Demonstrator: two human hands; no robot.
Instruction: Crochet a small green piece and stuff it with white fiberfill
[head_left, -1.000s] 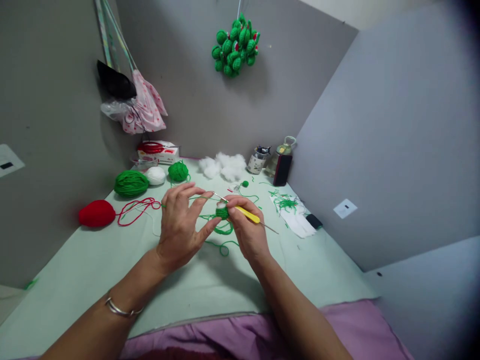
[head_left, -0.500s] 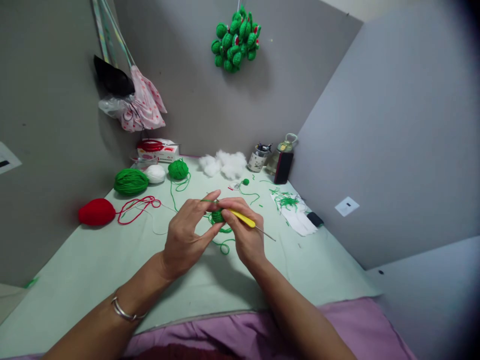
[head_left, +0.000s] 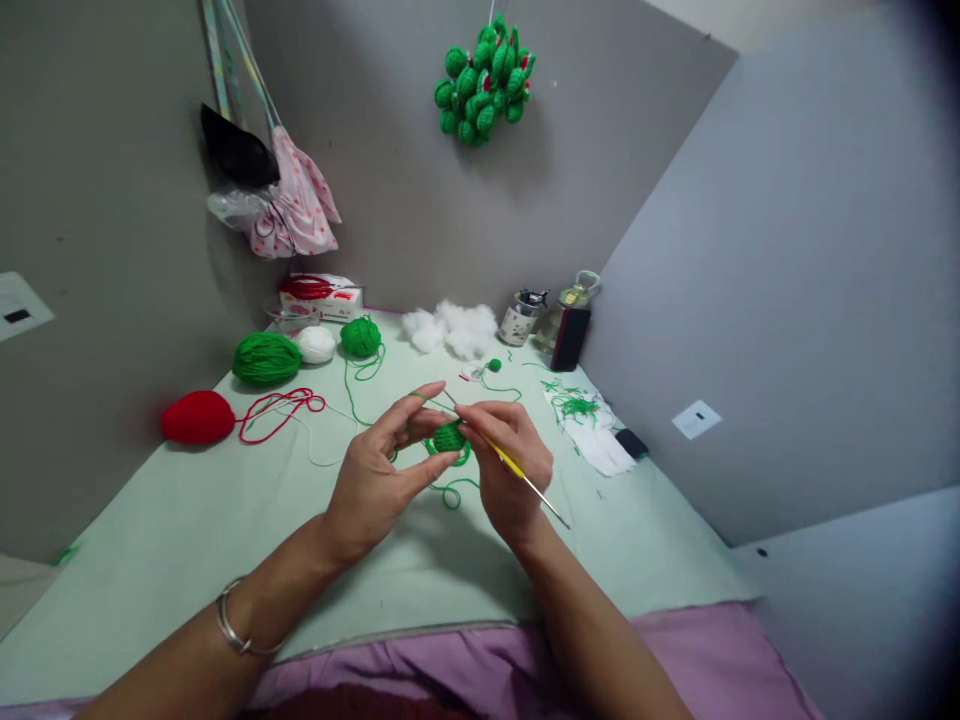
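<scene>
My left hand (head_left: 382, 462) pinches a small green crochet piece (head_left: 448, 436) between thumb and fingers, with green yarn looped over the raised index finger. My right hand (head_left: 516, 462) grips a yellow-handled crochet hook (head_left: 504, 458). The thin hook end points up and left beside the left index fingertip, and the metal tail slants down to the right. Loose green yarn lies on the table below the piece and runs back to a green yarn ball (head_left: 361, 337). Whether the hook's tip has yarn on it is too small to tell.
Left on the table (head_left: 300, 560) are a red yarn ball (head_left: 198, 418), a green skein (head_left: 266, 359) and a white ball (head_left: 316, 345). White stuffing (head_left: 457, 330), a tin (head_left: 519, 318) and a phone (head_left: 571, 338) stand behind. Green scraps (head_left: 576, 405) lie right. Crocheted green pieces (head_left: 484, 85) hang above.
The hook has swung so its tip shows above the piece, and its tail reaches lower right. My right hand has shifted slightly right. More of the green piece shows. The view has shifted slightly.
</scene>
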